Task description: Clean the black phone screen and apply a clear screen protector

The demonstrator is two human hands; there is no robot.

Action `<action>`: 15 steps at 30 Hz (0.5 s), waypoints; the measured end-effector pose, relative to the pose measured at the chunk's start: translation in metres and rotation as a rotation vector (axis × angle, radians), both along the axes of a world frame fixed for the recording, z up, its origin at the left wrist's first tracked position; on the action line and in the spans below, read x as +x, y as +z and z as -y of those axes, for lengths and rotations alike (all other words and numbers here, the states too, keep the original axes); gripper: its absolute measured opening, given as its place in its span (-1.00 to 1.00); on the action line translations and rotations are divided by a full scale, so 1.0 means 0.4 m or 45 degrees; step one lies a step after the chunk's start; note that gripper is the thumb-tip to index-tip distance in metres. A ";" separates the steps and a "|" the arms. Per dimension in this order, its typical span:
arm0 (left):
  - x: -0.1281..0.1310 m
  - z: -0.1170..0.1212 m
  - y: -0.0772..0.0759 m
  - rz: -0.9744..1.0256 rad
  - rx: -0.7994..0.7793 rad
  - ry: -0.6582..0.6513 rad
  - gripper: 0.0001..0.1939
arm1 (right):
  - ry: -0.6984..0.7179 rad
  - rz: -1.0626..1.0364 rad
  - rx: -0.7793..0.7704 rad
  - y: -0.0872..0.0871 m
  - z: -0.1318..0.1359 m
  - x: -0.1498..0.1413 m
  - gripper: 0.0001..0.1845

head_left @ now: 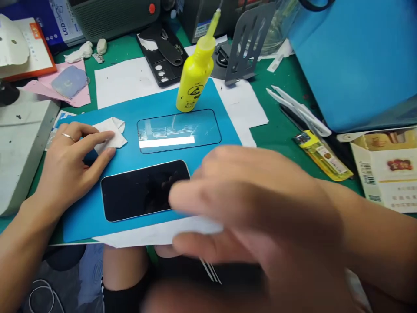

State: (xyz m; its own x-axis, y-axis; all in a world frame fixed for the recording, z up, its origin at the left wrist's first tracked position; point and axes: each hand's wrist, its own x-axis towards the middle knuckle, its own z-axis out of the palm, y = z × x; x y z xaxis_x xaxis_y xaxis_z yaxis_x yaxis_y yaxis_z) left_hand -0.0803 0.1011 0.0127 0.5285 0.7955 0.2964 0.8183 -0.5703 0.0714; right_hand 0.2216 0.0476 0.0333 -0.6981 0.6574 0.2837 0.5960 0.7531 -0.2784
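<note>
My left hand [73,158], with a ring on one finger, rests at the left of the blue mat [81,228]. Its thumb and index finger close on a folded white wipe [116,132]. In front of it lies a phone [130,195] with a dark screen facing up. My right hand [247,195] is smeared by motion over the phone's right end, hiding that end. Whether its fingers hold anything cannot be made out. Beyond the phone, a clear glass screen panel with a black border [198,124] lies flat on the mat.
A yellow dispenser bottle [193,78] stands behind the glass. Further back are a black phone case [164,71] and a grey phone stand [249,48]. Tweezers [302,111], a yellow lighter [325,158] and an opened cigarette pack [391,169] lie at right.
</note>
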 end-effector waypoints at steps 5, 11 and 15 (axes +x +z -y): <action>-0.006 0.028 0.030 0.185 -0.017 0.073 -0.88 | 0.367 -0.089 0.171 -0.042 -0.095 0.025 -0.38; -0.007 0.191 0.076 0.264 0.065 0.119 -0.83 | 0.434 -0.023 0.017 -0.079 -0.078 0.004 -0.21; -0.001 0.286 0.040 0.139 -0.011 -0.126 -0.82 | 0.391 -0.003 0.037 -0.084 -0.062 -0.008 -0.31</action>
State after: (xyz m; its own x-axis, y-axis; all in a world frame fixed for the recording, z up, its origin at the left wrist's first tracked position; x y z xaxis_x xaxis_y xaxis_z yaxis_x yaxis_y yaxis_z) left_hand -0.0807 -0.0134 0.0289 0.5697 0.7437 0.3497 0.7450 -0.6470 0.1623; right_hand 0.2186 0.0726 -0.0001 -0.8624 0.4069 0.3011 0.3384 0.9058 -0.2550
